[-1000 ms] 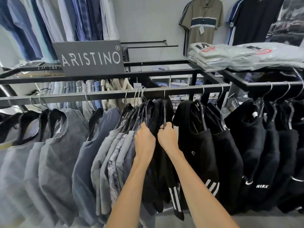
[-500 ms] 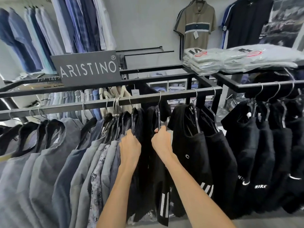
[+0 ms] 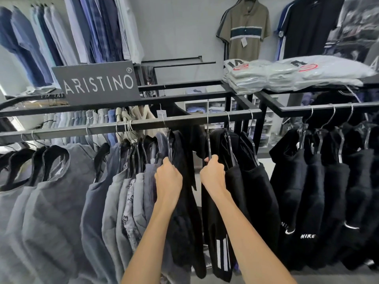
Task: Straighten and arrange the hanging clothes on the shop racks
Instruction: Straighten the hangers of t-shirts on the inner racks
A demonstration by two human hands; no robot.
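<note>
The two hands have drawn apart since half a second ago, opening a gap between the dark clothes at the middle of the front rail (image 3: 82, 129). The left hand (image 3: 168, 177) is curled round the hanger shoulder of a black garment (image 3: 182, 152), holding it against the packed grey shirts (image 3: 123, 193). The right hand (image 3: 213, 173) grips the top of the white-striped black garment (image 3: 222, 253), just below its hanger (image 3: 208, 144). The likelier trouble is on the left: the wire hooks (image 3: 129, 128) there are bunched tight, so more pushing could cross or tangle them. A sideways tug on the fabric could also slide a garment off its hanger or tip a hook off the rail.
</note>
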